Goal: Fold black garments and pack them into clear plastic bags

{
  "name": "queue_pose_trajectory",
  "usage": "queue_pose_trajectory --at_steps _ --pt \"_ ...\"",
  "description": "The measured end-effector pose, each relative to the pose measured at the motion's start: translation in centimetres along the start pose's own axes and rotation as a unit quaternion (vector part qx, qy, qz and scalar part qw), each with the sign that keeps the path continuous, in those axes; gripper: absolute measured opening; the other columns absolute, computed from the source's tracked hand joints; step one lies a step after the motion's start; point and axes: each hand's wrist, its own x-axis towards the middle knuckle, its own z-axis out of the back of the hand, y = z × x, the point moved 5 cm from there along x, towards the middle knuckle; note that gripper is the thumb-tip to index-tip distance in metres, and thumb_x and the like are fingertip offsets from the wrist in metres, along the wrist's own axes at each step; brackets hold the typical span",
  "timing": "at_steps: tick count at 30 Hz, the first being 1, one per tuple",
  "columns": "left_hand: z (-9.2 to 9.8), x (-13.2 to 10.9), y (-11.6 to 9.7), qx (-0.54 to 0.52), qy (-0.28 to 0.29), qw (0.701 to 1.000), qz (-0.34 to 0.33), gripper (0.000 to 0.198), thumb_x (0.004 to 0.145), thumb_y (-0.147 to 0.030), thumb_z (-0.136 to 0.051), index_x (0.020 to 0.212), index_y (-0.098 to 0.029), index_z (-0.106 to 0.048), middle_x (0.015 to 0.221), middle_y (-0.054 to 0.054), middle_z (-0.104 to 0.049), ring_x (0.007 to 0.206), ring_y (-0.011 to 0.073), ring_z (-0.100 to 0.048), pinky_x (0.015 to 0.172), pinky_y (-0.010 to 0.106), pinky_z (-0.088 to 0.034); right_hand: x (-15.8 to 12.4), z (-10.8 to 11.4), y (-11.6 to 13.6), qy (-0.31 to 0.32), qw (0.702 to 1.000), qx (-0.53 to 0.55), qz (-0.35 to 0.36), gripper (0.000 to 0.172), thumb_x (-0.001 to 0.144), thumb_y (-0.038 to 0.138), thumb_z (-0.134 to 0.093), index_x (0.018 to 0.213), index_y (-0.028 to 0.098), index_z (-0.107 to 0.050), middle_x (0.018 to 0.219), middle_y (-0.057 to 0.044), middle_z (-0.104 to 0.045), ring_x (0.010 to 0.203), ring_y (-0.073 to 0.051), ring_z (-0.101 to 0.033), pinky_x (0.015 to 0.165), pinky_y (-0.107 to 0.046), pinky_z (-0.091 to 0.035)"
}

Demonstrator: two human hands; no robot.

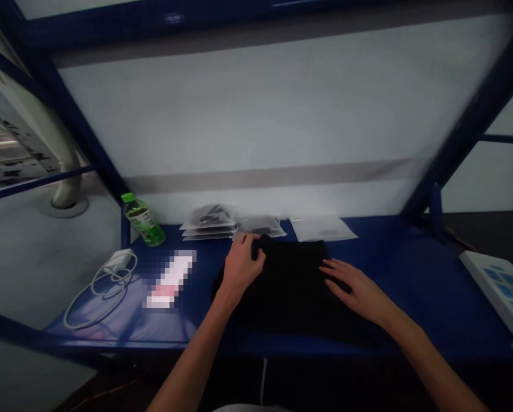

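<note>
A black folded garment (pixel 294 289) lies on the blue table (pixel 414 286) in front of me. My left hand (pixel 241 264) grips the garment's far left corner, fingers curled around the cloth. My right hand (pixel 354 286) lies flat on the right part of the garment, fingers stretched out and pointing left. Both forearms reach in from the bottom edge.
A green bottle (pixel 143 220) stands at the back left. Clear plastic bags (pixel 215 222) are stacked behind the garment, with a flat bag (pixel 322 228) further right. A white charger with coiled cable (pixel 106 280) lies at left. A white box (pixel 502 289) sits at the right edge.
</note>
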Motion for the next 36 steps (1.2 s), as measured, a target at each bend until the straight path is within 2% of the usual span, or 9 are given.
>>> queue_pose_trajectory --at_steps 2,4,9,14,20,23,27,31,36 --pt "0.3 -0.3 -1.9 -0.024 0.013 0.997 -0.072 0.028 0.092 -0.030 -0.054 0.119 -0.023 -0.061 0.120 0.008 -0.061 0.113 0.0241 -0.057 0.093 0.035 -0.047 0.0 0.0 0.0 -0.002 1.000 0.004 0.000 0.041 0.095 0.044 -0.050 0.132 0.030 -0.062 0.142 -0.004 -0.056 0.136 -0.031 -0.045 0.109 -0.056 -0.041" --pt "-0.5 -0.8 -3.2 -0.019 0.071 0.990 -0.116 0.032 0.091 -0.038 -0.058 0.119 -0.024 -0.062 0.118 0.008 -0.060 0.111 0.0251 -0.057 0.090 0.036 -0.049 0.1 -0.1 0.0 -0.004 1.000 0.006 -0.002 0.041 0.095 0.044 -0.050 0.131 0.030 -0.062 0.142 -0.003 -0.057 0.136 -0.031 -0.046 0.109 -0.056 -0.041" --pt "-3.5 -1.2 -3.3 0.025 0.148 0.983 -0.105 0.026 0.086 -0.035 -0.066 0.107 -0.021 -0.069 0.108 0.007 -0.063 0.094 0.0228 -0.063 0.079 0.032 -0.050 0.1 -0.2 -0.1 -0.006 1.000 0.004 -0.005 0.040 0.095 0.043 -0.050 0.130 0.030 -0.063 0.142 -0.003 -0.056 0.137 -0.030 -0.044 0.110 -0.054 -0.041" --pt "-1.8 0.0 -1.4 -0.074 0.067 0.994 -0.036 0.014 0.089 -0.032 -0.059 0.091 -0.021 -0.067 0.088 0.002 -0.069 0.076 0.0175 -0.065 0.069 0.026 -0.047 -0.1 -0.1 -0.1 -0.010 1.000 0.019 -0.006 0.040 0.095 0.043 -0.051 0.131 0.029 -0.062 0.143 -0.004 -0.056 0.138 -0.031 -0.042 0.110 -0.055 -0.041" --pt "3.1 0.3 4.9 -0.120 -0.045 0.985 0.114 0.024 0.088 -0.040 -0.053 0.092 -0.020 -0.064 0.085 0.002 -0.070 0.066 0.0165 -0.064 0.060 0.024 -0.045 -0.1 0.1 -0.5 -0.022 0.999 0.035 -0.019 0.040 0.094 0.042 -0.051 0.131 0.033 -0.061 0.142 -0.003 -0.056 0.137 -0.031 -0.044 0.108 -0.055 -0.043" --pt "4.1 -0.8 8.2 -0.035 -0.043 0.987 0.154 0.024 0.086 -0.041 -0.054 0.081 -0.020 -0.064 0.081 0.002 -0.071 0.073 0.0199 -0.066 0.064 0.026 -0.043 0.3 0.2 -0.8 -0.026 0.999 0.036 -0.020 0.039 0.093 0.040 -0.051 0.130 0.032 -0.063 0.142 -0.003 -0.057 0.137 -0.031 -0.045 0.108 -0.055 -0.043" --pt "3.2 -2.9 11.0 0.050 0.053 0.983 0.166 0.023 0.086 -0.042 -0.057 0.077 -0.022 -0.065 0.079 0.003 -0.071 0.077 0.0229 -0.066 0.065 0.027 -0.041 1.0 0.4 -1.3 -0.021 0.999 0.032 -0.017 0.037 0.092 0.039 -0.052 0.125 0.030 -0.066 0.141 -0.005 -0.057 0.136 -0.031 -0.045 0.109 -0.055 -0.042" --pt "2.4 -4.1 11.7 0.061 0.087 0.980 0.170 0.020 0.087 -0.041 -0.057 0.086 -0.022 -0.063 0.084 0.004 -0.070 0.078 0.0232 -0.066 0.068 0.029 -0.043 1.4 0.2 -1.7 0.002 0.999 0.029 -0.021 0.039 0.091 0.041 -0.052 0.125 0.029 -0.066 0.141 -0.005 -0.057 0.136 -0.031 -0.046 0.109 -0.055 -0.042" --pt "3.6 -3.3 9.2 0.081 -0.015 0.994 0.069 0.041 0.084 -0.027 -0.061 0.124 -0.019 -0.055 0.121 0.010 -0.062 0.106 0.0268 -0.061 0.091 0.037 -0.047 1.1 0.4 -1.2 -0.007 1.000 0.017 -0.024 0.040 0.094 0.044 -0.048 0.128 0.028 -0.064 0.142 -0.006 -0.056 0.135 -0.030 -0.047 0.110 -0.054 -0.041"
